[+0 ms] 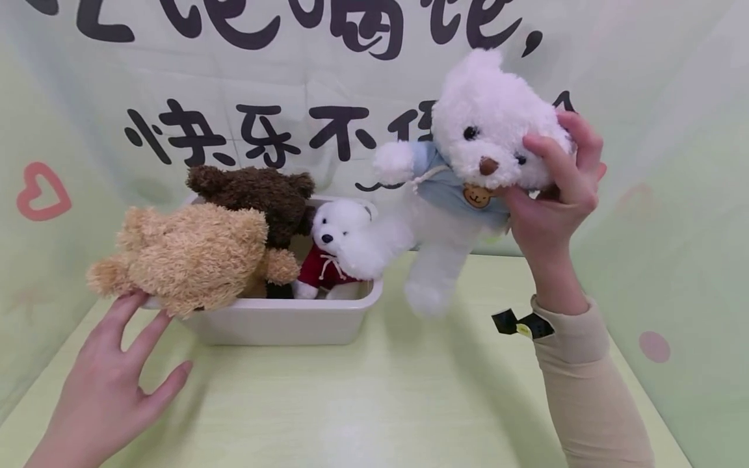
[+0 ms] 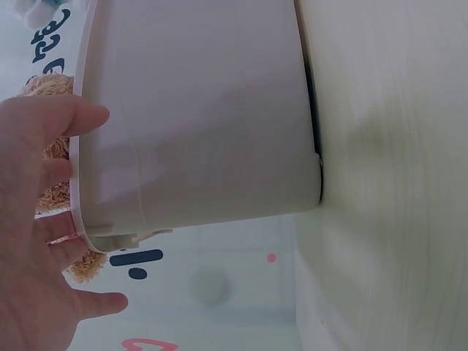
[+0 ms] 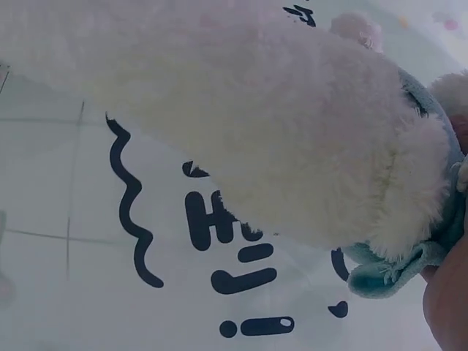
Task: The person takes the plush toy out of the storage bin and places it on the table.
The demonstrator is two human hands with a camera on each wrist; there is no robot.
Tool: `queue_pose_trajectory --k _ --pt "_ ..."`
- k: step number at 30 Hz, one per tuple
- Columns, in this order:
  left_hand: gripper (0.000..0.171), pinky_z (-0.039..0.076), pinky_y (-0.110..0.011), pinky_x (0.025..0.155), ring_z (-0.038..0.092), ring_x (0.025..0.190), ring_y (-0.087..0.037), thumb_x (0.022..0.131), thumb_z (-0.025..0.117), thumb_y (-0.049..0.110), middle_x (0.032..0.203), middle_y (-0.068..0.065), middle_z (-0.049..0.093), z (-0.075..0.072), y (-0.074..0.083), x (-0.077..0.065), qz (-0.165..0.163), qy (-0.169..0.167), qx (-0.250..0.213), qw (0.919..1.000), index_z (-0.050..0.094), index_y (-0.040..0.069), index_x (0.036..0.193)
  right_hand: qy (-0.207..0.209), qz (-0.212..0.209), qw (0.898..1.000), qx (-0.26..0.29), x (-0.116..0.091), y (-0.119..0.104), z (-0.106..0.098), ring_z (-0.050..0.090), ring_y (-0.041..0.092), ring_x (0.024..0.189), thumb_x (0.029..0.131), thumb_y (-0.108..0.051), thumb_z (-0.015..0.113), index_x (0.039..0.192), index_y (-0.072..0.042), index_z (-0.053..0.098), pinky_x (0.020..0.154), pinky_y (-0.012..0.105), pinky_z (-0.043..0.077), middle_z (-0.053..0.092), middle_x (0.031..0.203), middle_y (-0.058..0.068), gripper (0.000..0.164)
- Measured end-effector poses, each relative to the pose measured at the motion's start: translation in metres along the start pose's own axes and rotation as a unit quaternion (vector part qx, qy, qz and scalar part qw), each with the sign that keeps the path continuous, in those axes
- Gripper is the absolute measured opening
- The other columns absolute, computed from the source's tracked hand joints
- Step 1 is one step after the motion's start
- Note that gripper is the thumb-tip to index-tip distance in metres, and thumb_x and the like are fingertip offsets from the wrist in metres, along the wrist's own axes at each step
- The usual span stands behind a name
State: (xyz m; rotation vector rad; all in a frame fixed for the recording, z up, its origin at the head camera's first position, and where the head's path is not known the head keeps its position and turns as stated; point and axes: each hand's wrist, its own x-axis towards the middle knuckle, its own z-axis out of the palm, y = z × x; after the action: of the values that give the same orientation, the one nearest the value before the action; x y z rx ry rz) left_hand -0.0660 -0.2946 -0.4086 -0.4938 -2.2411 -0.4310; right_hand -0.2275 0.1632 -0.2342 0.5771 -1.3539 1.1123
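My right hand grips a large white teddy bear by its head, thumb under the chin. The bear wears a light blue hoodie with a bear-face badge and hangs tilted above the table; in the right wrist view its white fur fills much of the frame. With fingers spread, my left hand touches the front-left rim of a white plastic bin, right beside a tan teddy bear lying over that rim. In the left wrist view the hand overlaps the bin's edge.
Inside the bin are a dark brown teddy bear at the back and a small white bear in a red top. The bin stands on a pale table. Behind hangs a light curtain with black lettering.
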Motion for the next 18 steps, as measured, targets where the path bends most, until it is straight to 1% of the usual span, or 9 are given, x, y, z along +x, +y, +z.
queue_pose_trajectory --k 2,5,8,14,18 --pt "0.080 0.027 -0.051 0.120 0.046 0.119 -0.059 0.097 0.046 0.069 0.137 -0.038 0.048 0.000 0.001 0.000 -0.003 0.002 0.000 1.0000 0.064 -0.006 0.118 -0.004 0.000 1.000 0.011 -0.002 0.004 -0.003 0.056 0.029 0.118 0.065 -0.016 0.080 0.091 -0.002 0.074 0.102 0.036 0.030 0.063 0.120 -0.001 0.030" --pt "0.080 0.027 -0.050 0.120 0.047 0.118 -0.059 0.097 0.045 0.070 0.137 -0.038 0.048 0.000 0.003 0.002 -0.008 -0.001 0.000 1.0000 0.063 -0.006 0.119 -0.004 0.009 0.999 0.034 -0.006 0.009 -0.008 0.056 0.030 0.117 0.065 -0.014 0.078 0.093 0.001 0.073 0.107 0.036 0.037 0.062 0.120 0.004 0.032" --pt "0.081 0.026 -0.049 0.120 0.046 0.118 -0.060 0.097 0.045 0.070 0.136 -0.039 0.047 0.001 0.005 0.003 -0.009 -0.002 0.001 1.0000 0.063 -0.006 0.118 -0.002 0.027 0.998 0.052 -0.007 0.015 -0.014 0.057 0.030 0.116 0.065 -0.013 0.077 0.094 0.005 0.072 0.105 0.040 0.045 0.061 0.121 0.008 0.034" --pt "0.082 0.022 -0.039 0.123 0.046 0.119 -0.058 0.097 0.046 0.070 0.136 -0.039 0.047 0.001 0.006 0.005 -0.006 0.007 0.000 1.0000 0.063 -0.008 0.117 -0.004 0.046 0.998 0.050 -0.010 0.028 -0.022 0.058 0.029 0.114 0.066 -0.013 0.076 0.094 0.008 0.070 0.105 0.039 0.046 0.060 0.121 0.007 0.035" --pt "0.082 0.022 -0.037 0.123 0.046 0.119 -0.058 0.097 0.046 0.070 0.136 -0.039 0.047 0.003 0.008 0.007 -0.009 0.004 0.002 0.9999 0.063 -0.007 0.118 -0.012 0.051 0.998 0.041 -0.012 0.036 -0.027 0.057 0.029 0.116 0.067 -0.013 0.075 0.095 0.008 0.070 0.104 0.039 0.046 0.061 0.120 0.004 0.035"
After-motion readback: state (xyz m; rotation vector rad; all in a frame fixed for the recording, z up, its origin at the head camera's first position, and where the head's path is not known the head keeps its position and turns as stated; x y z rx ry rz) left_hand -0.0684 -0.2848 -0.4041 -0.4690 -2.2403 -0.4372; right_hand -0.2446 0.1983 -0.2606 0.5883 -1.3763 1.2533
